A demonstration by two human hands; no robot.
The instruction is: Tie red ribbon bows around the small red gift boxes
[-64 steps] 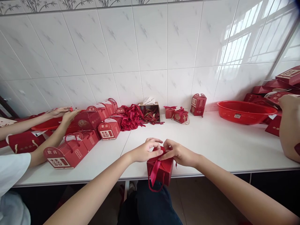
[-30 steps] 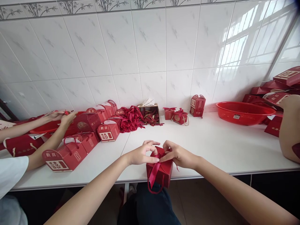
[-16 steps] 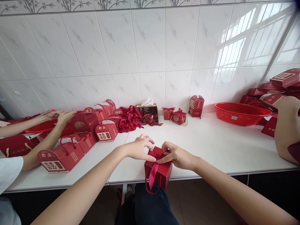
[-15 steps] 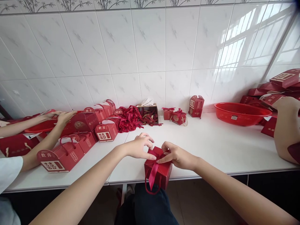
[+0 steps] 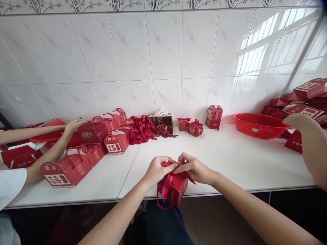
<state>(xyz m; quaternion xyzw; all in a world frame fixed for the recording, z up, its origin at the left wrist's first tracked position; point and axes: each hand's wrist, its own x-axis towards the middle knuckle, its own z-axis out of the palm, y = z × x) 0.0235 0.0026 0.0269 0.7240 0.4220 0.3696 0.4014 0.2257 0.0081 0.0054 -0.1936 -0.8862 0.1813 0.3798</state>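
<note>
A small red gift box (image 5: 180, 189) stands at the table's front edge, its rope handle (image 5: 163, 206) hanging over the front. A dark pink ribbon (image 5: 167, 186) lies across its top, one tail falling down the near side and another sticking out to the right. My left hand (image 5: 160, 170) pinches the ribbon between thumb and fingers over the box top. Right beside it, my right hand (image 5: 191, 167) also pinches the ribbon, the two thumbs nearly meeting. The knot itself is hidden by the fingers.
Behind lie a heap of red ribbons (image 5: 143, 131), a carton of ribbon scraps (image 5: 163, 124), and finished-looking boxes with bows (image 5: 195, 128). Red boxes (image 5: 63, 170) line the left, where a co-worker's arms reach in. At right are a red basin (image 5: 260, 126), piled boxes (image 5: 310, 88) and another person's arm (image 5: 311, 149).
My left hand has moved right and closed on the ribbon beside my right hand. A ribbon tail now shows at right. The co-worker's hand at right has reached toward the boxes.
</note>
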